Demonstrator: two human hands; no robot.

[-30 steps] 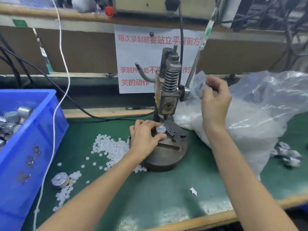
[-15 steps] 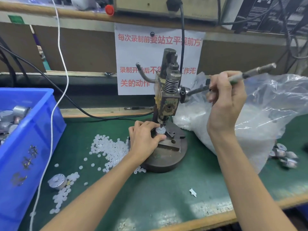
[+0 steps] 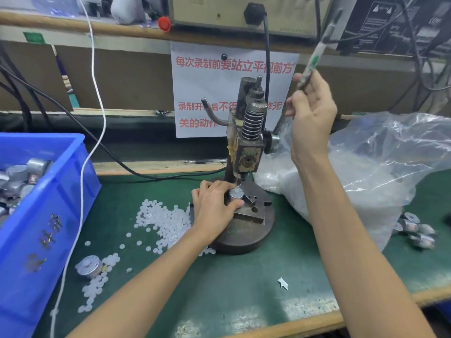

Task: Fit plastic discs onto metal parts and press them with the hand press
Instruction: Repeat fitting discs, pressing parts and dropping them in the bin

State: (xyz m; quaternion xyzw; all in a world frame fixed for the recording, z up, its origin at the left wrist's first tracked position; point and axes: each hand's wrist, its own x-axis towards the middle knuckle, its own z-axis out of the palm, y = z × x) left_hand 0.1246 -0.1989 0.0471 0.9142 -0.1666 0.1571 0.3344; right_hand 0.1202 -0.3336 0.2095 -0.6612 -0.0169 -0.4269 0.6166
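Taking the hand press point(image 3: 246, 147) as the centre of a dial on the green mat point(image 3: 244, 289), with twelve pointing away from the person:

The left hand point(image 3: 214, 206) rests on the press's round base point(image 3: 246, 237), thumb and fingers pinching a small metal part point(image 3: 236, 194) that stands upright directly under the ram. A white plastic disc point(image 3: 236, 190) sits on top of the part. The right hand point(image 3: 312, 113) is closed round the press lever point(image 3: 314, 57), which rises steeply toward one o'clock from its pivot.

At nine o'clock, well apart from the press, a blue crate point(image 3: 41, 215) holds a heap of silvery metal parts point(image 3: 22, 176) (only its near corner shows). From one to three o'clock a crumpled clear plastic bag point(image 3: 380, 167) lies against the base; the white mass inside is probably more discs, though the wrinkled film blurs it.

Outside any container, loose discs point(image 3: 163, 220) are scattered just beside the base at nine o'clock. A lone metal part point(image 3: 89, 265) lies among more discs at eight o'clock. A small cluster of metal parts point(image 3: 415, 230) sits at three o'clock past the bag's edge.
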